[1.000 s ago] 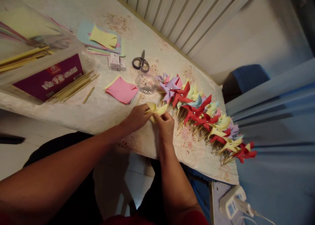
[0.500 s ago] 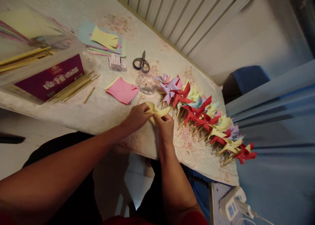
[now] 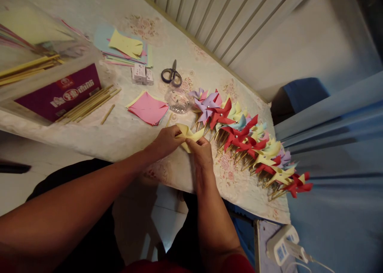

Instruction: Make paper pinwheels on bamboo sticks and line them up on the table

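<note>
Both hands pinch a yellow paper pinwheel just above the near edge of the table. My left hand grips its left side. My right hand holds its lower right side with the fingertips. Right of it lies a long row of finished pinwheels in red, yellow, purple and blue, on wooden sticks. A stack of pink paper squares lies just beyond my left hand.
Scissors and a clear dish of pins lie further back. Wooden sticks rest beside a purple box at the left. Coloured paper sheets and small white boxes lie behind. A power strip sits bottom right.
Almost nothing has moved. My fingers have shifted slightly on the yellow pinwheel, which stays in the same place.
</note>
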`<state>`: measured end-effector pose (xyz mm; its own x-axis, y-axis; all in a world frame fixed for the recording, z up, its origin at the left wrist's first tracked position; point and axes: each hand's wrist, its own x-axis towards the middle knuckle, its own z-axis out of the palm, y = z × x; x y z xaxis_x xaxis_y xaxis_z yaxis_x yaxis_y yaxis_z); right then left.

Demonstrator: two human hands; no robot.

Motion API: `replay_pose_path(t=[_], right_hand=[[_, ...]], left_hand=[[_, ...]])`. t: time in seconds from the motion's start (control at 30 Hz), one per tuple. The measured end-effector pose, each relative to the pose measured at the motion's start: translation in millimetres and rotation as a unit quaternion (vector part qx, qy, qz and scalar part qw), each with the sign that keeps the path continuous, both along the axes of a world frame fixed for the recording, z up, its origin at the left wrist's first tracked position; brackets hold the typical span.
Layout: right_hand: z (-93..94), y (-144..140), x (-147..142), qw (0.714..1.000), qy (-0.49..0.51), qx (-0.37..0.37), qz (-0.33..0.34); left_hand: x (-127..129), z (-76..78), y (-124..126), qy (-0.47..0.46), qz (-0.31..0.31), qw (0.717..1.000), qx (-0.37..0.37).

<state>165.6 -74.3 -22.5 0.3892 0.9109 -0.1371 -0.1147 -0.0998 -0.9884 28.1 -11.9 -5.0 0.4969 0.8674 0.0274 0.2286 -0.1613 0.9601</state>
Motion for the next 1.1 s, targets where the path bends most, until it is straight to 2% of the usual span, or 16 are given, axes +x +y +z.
replay_pose_path(t=[0.23,0.5,0.97,1.1], right_hand=[[1.3,-0.1,-0.7,1.000,0.009,-0.007,0.001],[9.2,0.1,-5.9,0.998,0.064,-0.001,-0.005],[4.7,-1.0,-2.1,0.998,0.061,-0.025,-0.015],[3.9,-0.8,-2.3,0.998,0.057,-0.021,-0.018]], left_hand=[[-0.9,-5.2,1.8,-0.007,-0.015,1.000,-0.009],[-1.9,-4.9,2.2,-0.029,-0.033,0.999,-0.026],[-1.8,-6.5,1.0,-0.040,-0.022,0.999,-0.023],[-1.3,-10.2,2.1,-0.071,-0.041,0.995,-0.064]])
